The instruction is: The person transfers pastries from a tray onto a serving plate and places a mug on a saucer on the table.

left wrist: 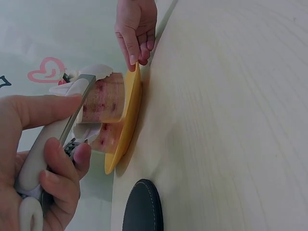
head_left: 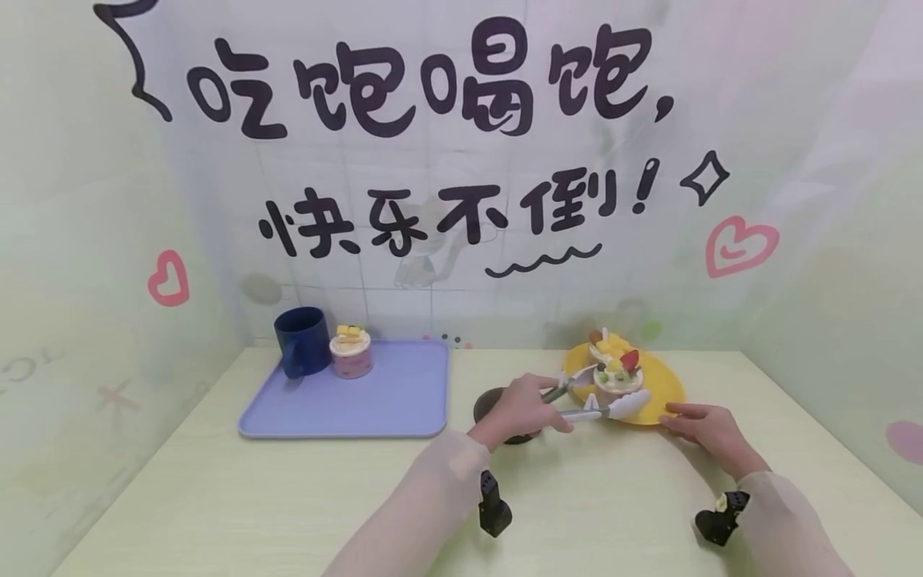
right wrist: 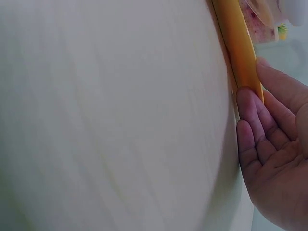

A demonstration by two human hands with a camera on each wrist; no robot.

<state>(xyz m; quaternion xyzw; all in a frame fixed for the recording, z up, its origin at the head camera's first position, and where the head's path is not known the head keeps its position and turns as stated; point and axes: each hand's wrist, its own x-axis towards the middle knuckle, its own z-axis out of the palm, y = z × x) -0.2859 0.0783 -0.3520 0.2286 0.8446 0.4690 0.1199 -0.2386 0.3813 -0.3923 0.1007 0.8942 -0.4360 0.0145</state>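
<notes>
My left hand [head_left: 525, 409] grips a pair of tongs [left wrist: 57, 139] with pale tips. The tips stand on either side of the nearer dessert cup [head_left: 618, 383], which has a strawberry and green bits on top. Whether they press on it, I cannot tell. Behind it is a second dessert cup [head_left: 610, 347] with yellow fruit. Both cups sit on a yellow plate [head_left: 659, 389]. At the plate's near right rim, my right hand [head_left: 710, 433] pinches the edge between thumb and fingers, as the right wrist view [right wrist: 279, 130] also shows.
A dark round coaster [left wrist: 143, 207] lies on the table, partly beneath my left hand in the head view. On the left, a lavender tray [head_left: 404, 405] bears a dark blue mug [head_left: 306, 343] and another dessert cup [head_left: 352, 357]. A printed curtain [head_left: 447, 304] hangs behind.
</notes>
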